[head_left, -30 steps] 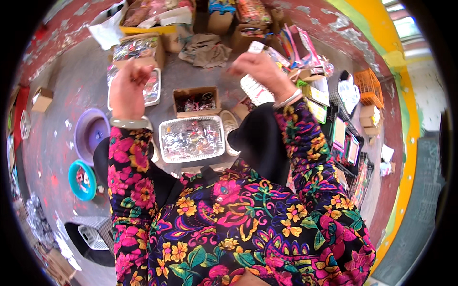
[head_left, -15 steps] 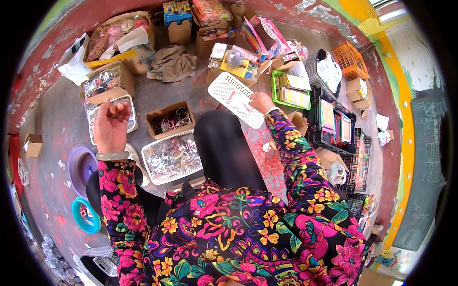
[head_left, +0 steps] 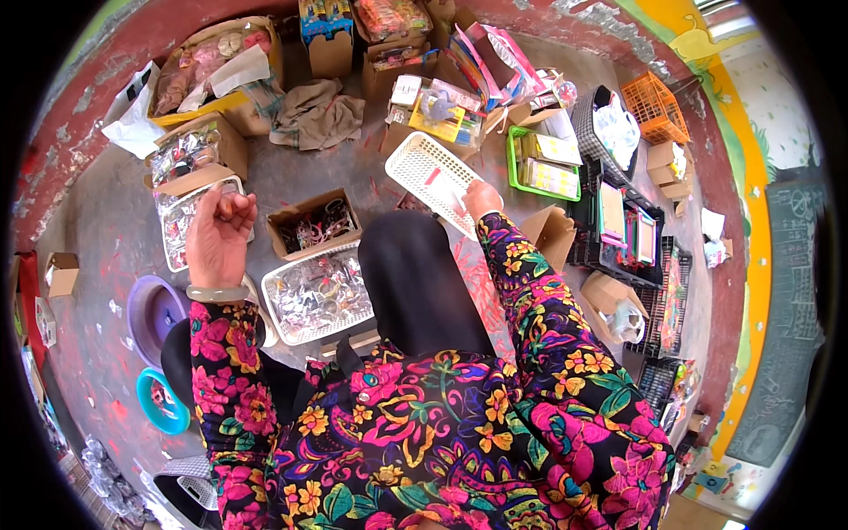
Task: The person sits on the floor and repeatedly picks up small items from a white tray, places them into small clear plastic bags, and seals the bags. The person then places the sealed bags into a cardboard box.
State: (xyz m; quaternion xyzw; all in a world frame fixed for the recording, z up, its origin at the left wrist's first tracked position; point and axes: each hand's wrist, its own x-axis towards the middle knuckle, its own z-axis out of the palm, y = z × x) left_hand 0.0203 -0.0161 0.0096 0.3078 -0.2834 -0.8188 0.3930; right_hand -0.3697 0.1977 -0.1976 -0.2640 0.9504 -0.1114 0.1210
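Right hand [head_left: 481,200] grips white lattice tray [head_left: 426,172], fingers partly hidden. Left hand [head_left: 218,237] fisted; contents cannot be told.

A small goods stall on a concrete floor [head_left: 97,221] — open cardboard boxes [head_left: 311,223], white baskets [head_left: 433,174] and crates [head_left: 655,106] of packaged trinkets.

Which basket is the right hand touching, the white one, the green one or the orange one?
The white mesh basket: the right hand rests at its edge. The green basket sits farther right, and the orange basket lies beyond it near the wall.
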